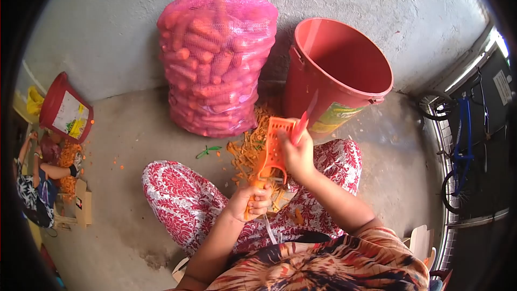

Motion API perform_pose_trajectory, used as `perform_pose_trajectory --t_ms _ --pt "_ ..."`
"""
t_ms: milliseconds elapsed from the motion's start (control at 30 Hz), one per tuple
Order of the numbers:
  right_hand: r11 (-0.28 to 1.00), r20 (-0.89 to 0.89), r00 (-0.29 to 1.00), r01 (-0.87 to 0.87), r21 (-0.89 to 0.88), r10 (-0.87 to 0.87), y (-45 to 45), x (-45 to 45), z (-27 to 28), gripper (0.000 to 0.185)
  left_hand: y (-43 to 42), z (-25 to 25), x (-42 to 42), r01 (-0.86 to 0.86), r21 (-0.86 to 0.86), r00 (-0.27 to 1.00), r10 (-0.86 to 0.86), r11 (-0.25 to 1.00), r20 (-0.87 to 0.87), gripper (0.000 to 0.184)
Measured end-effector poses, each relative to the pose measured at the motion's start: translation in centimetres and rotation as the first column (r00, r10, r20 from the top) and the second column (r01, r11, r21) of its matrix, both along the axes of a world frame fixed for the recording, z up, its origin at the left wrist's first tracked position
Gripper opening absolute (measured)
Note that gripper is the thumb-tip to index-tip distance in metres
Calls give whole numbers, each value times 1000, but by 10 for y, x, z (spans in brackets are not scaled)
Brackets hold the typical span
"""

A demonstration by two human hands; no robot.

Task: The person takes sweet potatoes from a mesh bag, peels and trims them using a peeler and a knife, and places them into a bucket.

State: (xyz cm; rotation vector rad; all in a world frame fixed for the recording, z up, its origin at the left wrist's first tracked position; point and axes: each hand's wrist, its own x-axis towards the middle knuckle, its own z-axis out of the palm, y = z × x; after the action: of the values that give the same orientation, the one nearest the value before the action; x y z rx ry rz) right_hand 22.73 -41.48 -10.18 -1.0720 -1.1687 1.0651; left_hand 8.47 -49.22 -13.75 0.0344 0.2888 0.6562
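Observation:
My left hand (252,200) is closed around an orange carrot (253,205) above my lap. My right hand (298,153) grips an orange peeler with a perforated body (276,143) and, along with it, a red-handled knife (300,128) whose blade points up. The lower end of the peeler is at the top of the carrot, close to my left fingers. Orange peelings (250,153) lie on the floor beneath and beyond my hands, between my crossed legs.
A pink mesh sack of carrots (215,64) stands by the wall, beside a large red bucket (344,56). Green string (208,152) lies on the floor. Another person (37,188) sits far left near a tilted red bucket (67,109). A blue bicycle (462,151) is at right.

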Motion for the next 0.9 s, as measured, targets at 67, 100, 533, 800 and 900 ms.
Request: perform_pose_trajectory --t_ms 67,100,533,800,900 --pt "994 50 997 46 94 -51 2 -3 -6 8 -2 -1 2 50 -12 995 -48 999 89 14" --pt "987 73 994 69 142 -80 2 -3 -7 8 -4 -2 3 72 -3 991 -71 997 114 15" --pt "972 -45 973 228 54 -226 15 23 3 6 -5 6 11 -47 208 933 118 977 -340 18" --pt "973 162 966 178 149 -202 -7 1 -19 6 -1 13 9 -10 273 907 124 962 -403 17" --pt "968 180 960 187 169 -217 -10 -2 -14 12 -2 9 9 1 268 894 120 963 -432 17"
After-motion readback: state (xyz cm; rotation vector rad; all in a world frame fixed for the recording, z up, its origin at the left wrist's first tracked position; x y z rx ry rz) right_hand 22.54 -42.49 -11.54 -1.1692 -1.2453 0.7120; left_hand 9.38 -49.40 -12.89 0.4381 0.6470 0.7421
